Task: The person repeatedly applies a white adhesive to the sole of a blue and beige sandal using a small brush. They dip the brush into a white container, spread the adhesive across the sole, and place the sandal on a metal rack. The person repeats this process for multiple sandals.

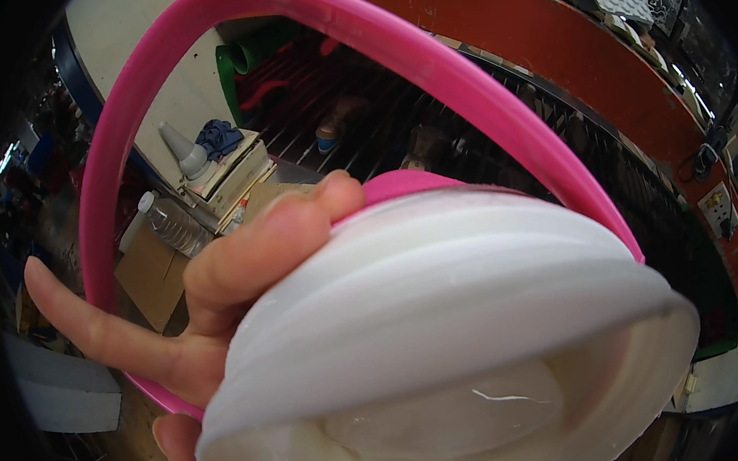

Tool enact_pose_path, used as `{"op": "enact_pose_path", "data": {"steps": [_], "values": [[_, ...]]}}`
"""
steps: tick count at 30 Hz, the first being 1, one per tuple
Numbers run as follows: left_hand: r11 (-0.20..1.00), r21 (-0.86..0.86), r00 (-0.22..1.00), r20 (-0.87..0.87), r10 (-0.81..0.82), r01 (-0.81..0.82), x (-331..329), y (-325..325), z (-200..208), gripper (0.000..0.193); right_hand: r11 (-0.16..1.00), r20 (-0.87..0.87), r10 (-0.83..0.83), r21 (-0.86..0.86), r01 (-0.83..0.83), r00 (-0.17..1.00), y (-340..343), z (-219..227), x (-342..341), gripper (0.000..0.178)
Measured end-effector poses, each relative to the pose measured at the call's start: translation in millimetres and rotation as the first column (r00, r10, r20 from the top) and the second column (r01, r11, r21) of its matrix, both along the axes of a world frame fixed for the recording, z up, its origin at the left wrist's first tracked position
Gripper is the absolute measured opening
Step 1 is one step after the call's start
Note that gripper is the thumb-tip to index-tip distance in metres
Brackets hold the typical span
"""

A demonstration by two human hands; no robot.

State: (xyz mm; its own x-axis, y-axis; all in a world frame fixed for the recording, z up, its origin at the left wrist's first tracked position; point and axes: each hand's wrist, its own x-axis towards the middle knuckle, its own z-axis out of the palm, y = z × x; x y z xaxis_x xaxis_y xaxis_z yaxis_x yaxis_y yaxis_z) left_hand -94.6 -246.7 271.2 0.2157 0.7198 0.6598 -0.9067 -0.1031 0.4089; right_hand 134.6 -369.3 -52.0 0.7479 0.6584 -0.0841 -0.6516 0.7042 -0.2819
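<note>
Close in front of me is a white, glossy, rounded hollow piece, tilted so its open side faces down and toward me. A smooth pale oval lies inside its hollow. A broad pink band loops up and around behind it, and a pink patch shows along its top edge. My left hand grips the white piece's left side, with bent fingertips at the pink patch and one finger stretched out to the left. Lower down, a fingertip shows beside the piece; I cannot tell which hand it belongs to. My right hand is not visible otherwise.
Behind the loop, a dark rack of bars holds dim shoe-like shapes, under a red-orange panel. To the left stand a clear plastic bottle, a grey nozzle-shaped piece, a blue cloth and brown cardboard.
</note>
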Motion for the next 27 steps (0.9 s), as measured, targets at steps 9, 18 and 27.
{"op": "enact_pose_path", "data": {"steps": [9, 18, 27], "values": [[1.000, -0.006, 0.997, 0.080, -0.024, 0.025, 3, 9, -6, 0.076, 1.000, 0.005, 0.000, 0.006, 0.000, 1.000, -1, -7, 3, 0.077], [0.991, 0.016, 0.969, 0.211, -0.131, 0.130, 8, 19, -16, 0.077, 0.998, 0.109, 0.067, 0.008, -0.068, 0.992, 1, 3, -2, 0.084], [0.937, -0.032, 0.890, 0.326, -0.319, 0.348, 28, 38, -80, 0.076, 0.911, 0.534, -0.173, -0.233, 0.341, 0.828, 11, 102, -1, 0.095]]}}
